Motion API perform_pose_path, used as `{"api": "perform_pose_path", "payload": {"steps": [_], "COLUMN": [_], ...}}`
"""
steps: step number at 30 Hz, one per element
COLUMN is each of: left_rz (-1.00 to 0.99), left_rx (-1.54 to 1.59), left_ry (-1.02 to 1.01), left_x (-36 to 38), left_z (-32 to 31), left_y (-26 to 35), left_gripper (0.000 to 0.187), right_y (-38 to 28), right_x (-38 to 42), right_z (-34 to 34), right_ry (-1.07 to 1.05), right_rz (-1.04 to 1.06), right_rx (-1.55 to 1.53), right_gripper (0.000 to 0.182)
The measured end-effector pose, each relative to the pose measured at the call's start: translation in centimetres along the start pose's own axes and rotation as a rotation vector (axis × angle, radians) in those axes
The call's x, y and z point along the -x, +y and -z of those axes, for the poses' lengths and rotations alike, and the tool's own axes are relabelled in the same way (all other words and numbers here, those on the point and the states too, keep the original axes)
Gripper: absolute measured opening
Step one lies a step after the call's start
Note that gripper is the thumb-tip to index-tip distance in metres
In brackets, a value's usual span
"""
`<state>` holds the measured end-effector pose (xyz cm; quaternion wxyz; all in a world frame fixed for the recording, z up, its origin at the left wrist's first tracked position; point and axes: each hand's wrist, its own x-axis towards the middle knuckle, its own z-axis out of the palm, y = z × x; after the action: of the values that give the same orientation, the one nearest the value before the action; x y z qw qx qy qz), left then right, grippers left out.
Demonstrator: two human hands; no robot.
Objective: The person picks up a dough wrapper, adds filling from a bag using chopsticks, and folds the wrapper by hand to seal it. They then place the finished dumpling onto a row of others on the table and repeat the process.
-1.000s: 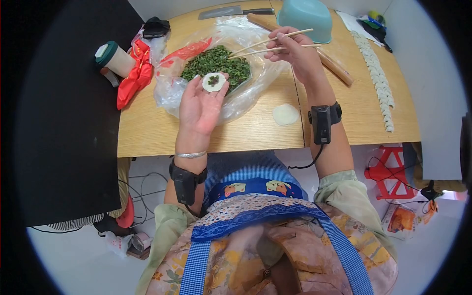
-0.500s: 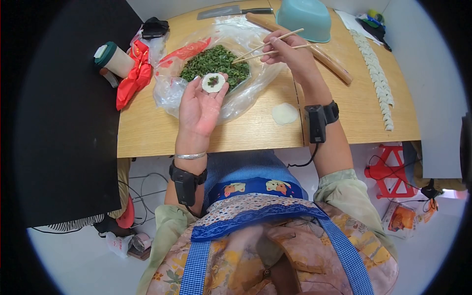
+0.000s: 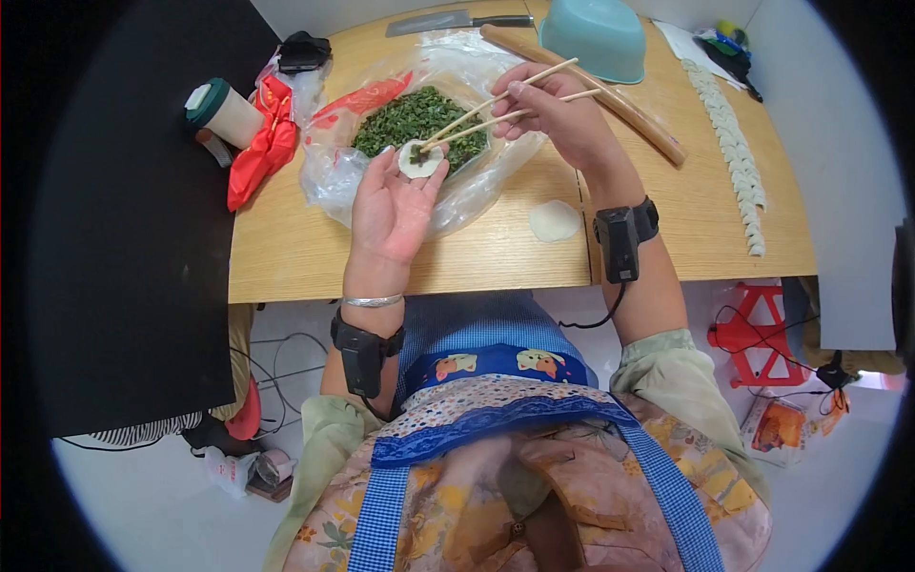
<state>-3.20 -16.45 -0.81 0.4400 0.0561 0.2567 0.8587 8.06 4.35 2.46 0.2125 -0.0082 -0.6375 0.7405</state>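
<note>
My left hand (image 3: 393, 212) is palm up, with a small round dough wrapper (image 3: 420, 167) resting on its fingertips. Dark green filling sits in the middle of the wrapper. My right hand (image 3: 548, 110) is closed around a pair of wooden chopsticks (image 3: 510, 107), whose tips touch the filling on the wrapper. Just behind the wrapper lies a heap of chopped greens (image 3: 410, 112) on a clear plastic bag (image 3: 486, 191). Another flat wrapper (image 3: 555, 220) lies on the wooden table (image 3: 457, 267), in front of my right hand.
A rolling pin (image 3: 639, 124), an upturned blue bowl (image 3: 591, 40) and a knife (image 3: 429, 23) lie at the back. Rows of folded dumplings (image 3: 729, 153) stand at the right. At the left are a green-lidded cup (image 3: 229, 114) and a red bag (image 3: 262, 157).
The chopsticks have moved down and left, from the heap of greens to the filling on the wrapper. My left hand has barely shifted.
</note>
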Motion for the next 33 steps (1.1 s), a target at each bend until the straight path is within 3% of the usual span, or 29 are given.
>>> {"api": "perform_pose_path", "payload": {"steps": [11,17,19,24,26,28,33], "left_rz": [0.003,0.006,0.004,0.009,0.012,-0.020,-0.016], "left_rx": [0.012,0.009,0.021,0.030,0.035,0.058,0.060], "left_ry": [-0.004,0.001,0.007,-0.015,-0.014,-0.006,-0.020], "left_x": [0.1,0.1,0.2,0.1,0.2,0.3,0.7], "left_z": [0.0,0.1,-0.1,-0.3,-0.4,-0.5,-0.6], "left_y": [0.1,0.2,0.1,-0.2,-0.2,-0.2,0.0], "left_gripper": [0.033,0.031,0.030,0.029,0.029,0.041,0.043], "right_y": [-0.1,0.1,0.7,3.3,3.1,2.8,2.9], "right_x": [0.1,-0.4,-0.7,-0.8,-0.5,-0.8,-1.2], "right_z": [-0.2,0.9,1.4,1.0,1.1,1.1,1.3], "right_ry": [-0.026,0.165,0.241,0.246,0.234,0.276,0.385], "right_rz": [-0.026,0.076,-0.002,-0.230,-0.405,-0.434,-0.473], "right_rx": [0.019,-0.037,0.118,0.109,-0.035,-0.116,-0.271], "right_gripper": [0.020,0.021,0.023,0.029,0.038,0.043,0.049]}}
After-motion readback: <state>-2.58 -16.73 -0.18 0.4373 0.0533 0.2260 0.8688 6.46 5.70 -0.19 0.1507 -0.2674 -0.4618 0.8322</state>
